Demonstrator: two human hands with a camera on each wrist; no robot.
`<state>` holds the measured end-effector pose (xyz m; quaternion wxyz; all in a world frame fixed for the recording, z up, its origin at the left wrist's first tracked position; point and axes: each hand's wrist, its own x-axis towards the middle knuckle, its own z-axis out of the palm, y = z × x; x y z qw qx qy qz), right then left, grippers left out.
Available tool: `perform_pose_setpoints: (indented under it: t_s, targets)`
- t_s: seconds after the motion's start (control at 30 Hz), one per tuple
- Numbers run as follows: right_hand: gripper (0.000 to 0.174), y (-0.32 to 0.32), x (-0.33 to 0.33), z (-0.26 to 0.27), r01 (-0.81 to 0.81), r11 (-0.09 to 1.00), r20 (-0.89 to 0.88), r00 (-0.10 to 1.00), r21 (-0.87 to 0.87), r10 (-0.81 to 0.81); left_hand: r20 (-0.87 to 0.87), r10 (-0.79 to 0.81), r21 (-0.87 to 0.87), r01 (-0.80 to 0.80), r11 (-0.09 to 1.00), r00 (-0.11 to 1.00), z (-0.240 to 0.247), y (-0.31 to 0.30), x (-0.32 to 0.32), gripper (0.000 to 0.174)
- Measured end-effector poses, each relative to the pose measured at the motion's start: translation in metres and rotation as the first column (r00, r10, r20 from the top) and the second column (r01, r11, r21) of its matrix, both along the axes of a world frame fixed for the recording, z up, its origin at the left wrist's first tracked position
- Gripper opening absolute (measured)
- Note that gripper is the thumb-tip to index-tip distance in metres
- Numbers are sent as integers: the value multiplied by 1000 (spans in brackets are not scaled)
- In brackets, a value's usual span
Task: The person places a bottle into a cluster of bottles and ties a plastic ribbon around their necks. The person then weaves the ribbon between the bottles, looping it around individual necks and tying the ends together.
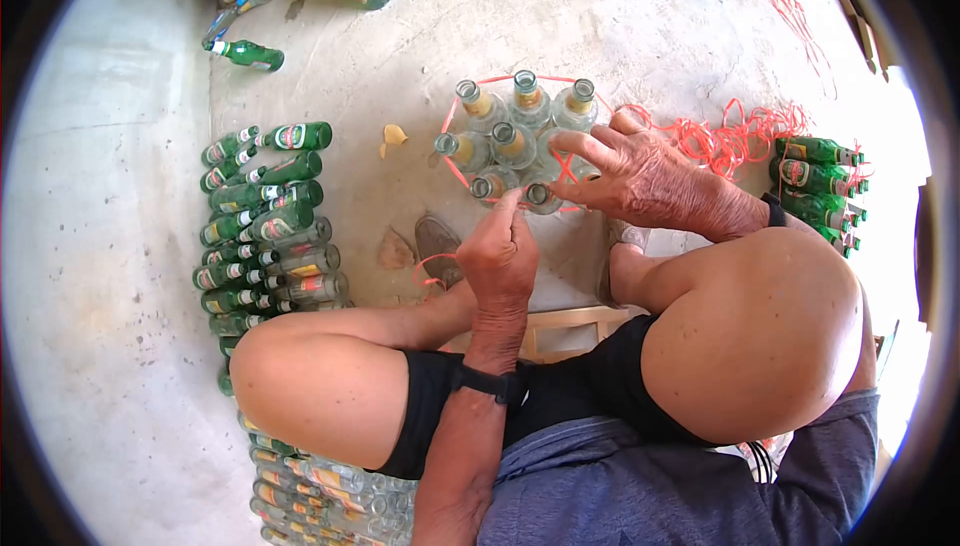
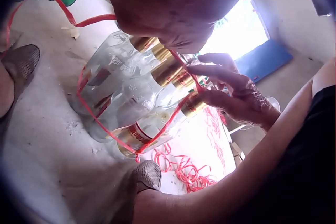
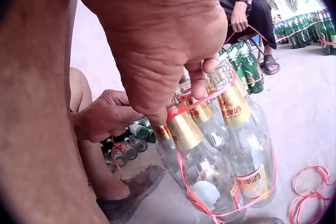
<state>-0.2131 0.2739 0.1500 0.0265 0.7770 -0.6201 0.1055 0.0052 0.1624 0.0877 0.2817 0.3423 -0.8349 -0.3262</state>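
On the concrete floor just ahead of your feet, the cluster of clear bottles (image 1: 515, 141) stands upright, necks up, ringed by red string (image 1: 447, 151). Your right hand (image 1: 650, 181) is nearer, resting on the necks with its fingers hooked in the string. Your left hand (image 1: 500, 256) pinches the string at the near edge. The gold neck foil and red labels carry print too small to read.

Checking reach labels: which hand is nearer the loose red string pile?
Right. The right hand rests on the clear-bottle cluster, beside the loose red string pile; the left hand is at the cluster's near edge, farther away.
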Motion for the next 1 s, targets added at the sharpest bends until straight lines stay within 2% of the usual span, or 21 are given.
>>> perform_pose_setpoints:
  t_s: [0.13, 0.23, 0.33, 0.43, 0.53, 0.63, 0.73, 0.83, 0.93, 1.0]
  targets:
    - [47, -1, 1, 1, 6, 1000, -10, 1000, -8, -6, -8, -8, 42, 8, 999, 1000, 1, -2, 1, 23]
    - [45, -1, 1, 1, 7, 1000, -2, 1000, -6, -7, -102, 22, 182, -3, 983, 995, -2, 0, 2, 20]
    - [43, -1, 1, -1, 7, 1000, 11, 1000, -6, -7, -123, 21, 204, 4, 979, 992, -3, 0, 3, 17]
    - [42, 0, 0, -1, -3, 1000, 45, 999, -14, 4, -28, 0, 183, 5, 983, 1000, 1, -2, 2, 17]
    - [41, 0, -1, 2, -12, 999, 96, 995, -35, 16, -15, 5, 180, -2, 984, 1000, -4, -3, 2, 17]
    - [39, -1, 1, 0, -3, 1000, 81, 997, -12, 4, -105, 21, 149, -5, 989, 994, -7, -2, 3, 19]
    - [37, -2, 2, 2, 7, 1000, 42, 999, 29, -8, -114, 70, 169, -50, 984, 991, -5, 4, 5, 16]
    - [37, -3, 2, 6, 5, 999, 46, 999, 35, -6, -30, 109, 227, -99, 969, 994, 5, 7, 8, 11]
    - [37, -3, 1, 3, 0, 1000, 43, 999, 28, -1, -76, 104, 121, -94, 988, 992, -3, 5, 6, 7]
    - [38, -2, -1, -1, -8, 1000, 46, 999, 21, 7, -95, 116, 198, -95, 976, 989, -6, 7, 8, 6]
